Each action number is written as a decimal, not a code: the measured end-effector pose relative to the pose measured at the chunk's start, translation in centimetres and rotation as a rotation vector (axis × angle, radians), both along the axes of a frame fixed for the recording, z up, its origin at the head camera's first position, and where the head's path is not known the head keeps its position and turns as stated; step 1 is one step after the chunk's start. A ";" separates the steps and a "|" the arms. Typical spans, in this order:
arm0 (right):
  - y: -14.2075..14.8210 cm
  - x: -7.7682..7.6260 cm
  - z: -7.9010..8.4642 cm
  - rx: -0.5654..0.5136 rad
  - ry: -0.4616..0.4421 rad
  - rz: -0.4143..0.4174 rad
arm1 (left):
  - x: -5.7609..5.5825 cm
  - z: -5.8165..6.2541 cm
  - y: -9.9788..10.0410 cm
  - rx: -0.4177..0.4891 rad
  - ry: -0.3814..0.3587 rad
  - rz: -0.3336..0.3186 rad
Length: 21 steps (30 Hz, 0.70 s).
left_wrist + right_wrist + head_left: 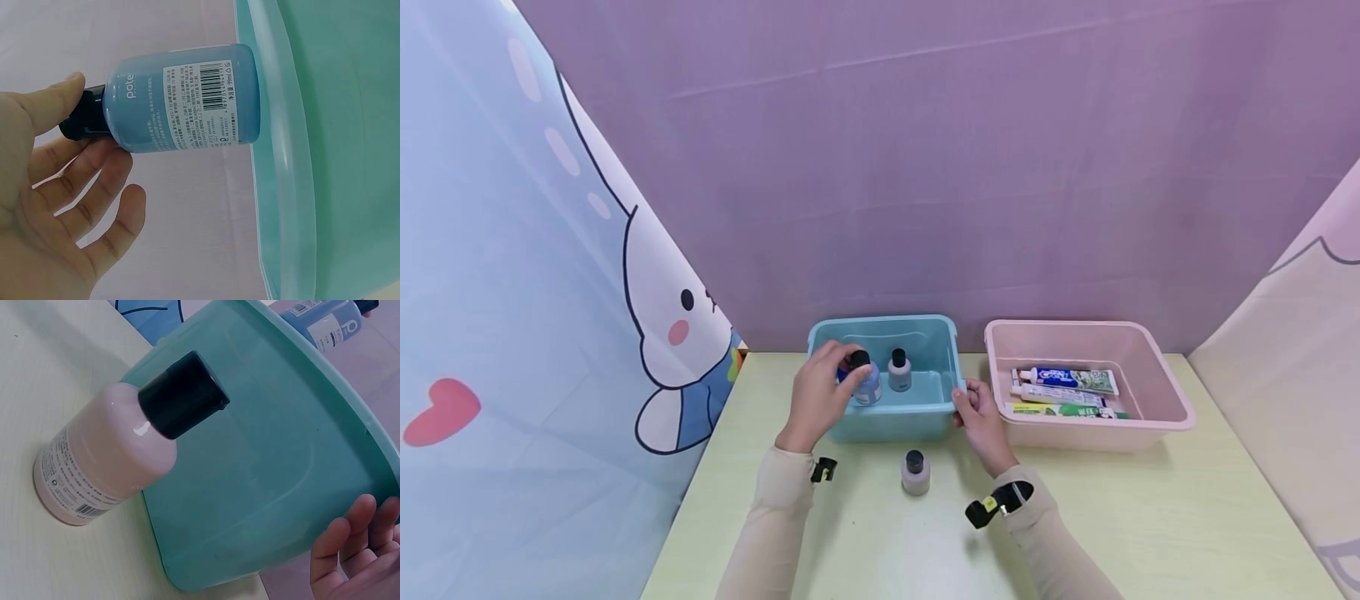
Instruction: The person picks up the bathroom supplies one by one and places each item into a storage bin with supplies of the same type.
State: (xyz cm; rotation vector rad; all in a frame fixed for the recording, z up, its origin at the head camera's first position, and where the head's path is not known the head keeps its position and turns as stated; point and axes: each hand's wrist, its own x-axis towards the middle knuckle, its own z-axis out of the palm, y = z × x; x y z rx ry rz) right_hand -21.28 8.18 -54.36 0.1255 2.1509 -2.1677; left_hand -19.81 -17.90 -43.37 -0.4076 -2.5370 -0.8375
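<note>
My left hand [822,392] pinches the black cap of a blue bottle [187,100] between thumb and fingers, over the left part of a teal bin [891,425]. In the left wrist view the bottle's base is right at the bin's rim, its white barcode label facing the camera. Inside the bin stands a pinkish bottle with a black cap [900,375]. With thumb and fingers, my right hand [981,423] grips the bin's front right corner at the rim. Another pinkish, black-capped bottle [103,453] stands upright on the table in front of the bin.
Right of the teal bin is a pink bin [1090,435] holding several toothpaste tubes and boxes [1071,380]. Both bins stand at the back of the pale table [1150,517], against a purple cloth backdrop [925,167]. A printed cloth [550,333] hangs on the left.
</note>
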 end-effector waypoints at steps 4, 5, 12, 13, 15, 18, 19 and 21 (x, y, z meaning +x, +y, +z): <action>0.0 0.0 0.0 -0.004 0.014 -0.001 | -0.3 0.0 0.0 -0.002 -0.008 -0.005; 0.0 0.0 0.0 -0.003 0.014 0.000 | -0.4 0.1 0.0 -0.001 -0.012 -0.006; 0.0 0.1 0.1 0.000 0.011 0.005 | -0.9 0.6 0.0 -0.008 -0.052 0.018; 0.0 0.1 0.1 0.001 0.011 0.004 | -1.0 0.6 0.0 -0.011 -0.060 0.022; 0.0 0.2 0.1 0.002 0.012 0.004 | -1.2 0.8 -0.1 -0.018 -0.080 0.028; 0.0 0.2 0.1 0.001 0.014 0.005 | -1.6 0.9 -0.1 -0.033 -0.109 0.035; -0.1 0.2 0.1 -0.001 0.015 0.004 | -1.8 0.9 -0.1 -0.040 -0.116 0.037; -0.1 0.2 0.1 -0.005 0.017 0.003 | -2.0 1.0 -0.1 -0.053 -0.130 0.038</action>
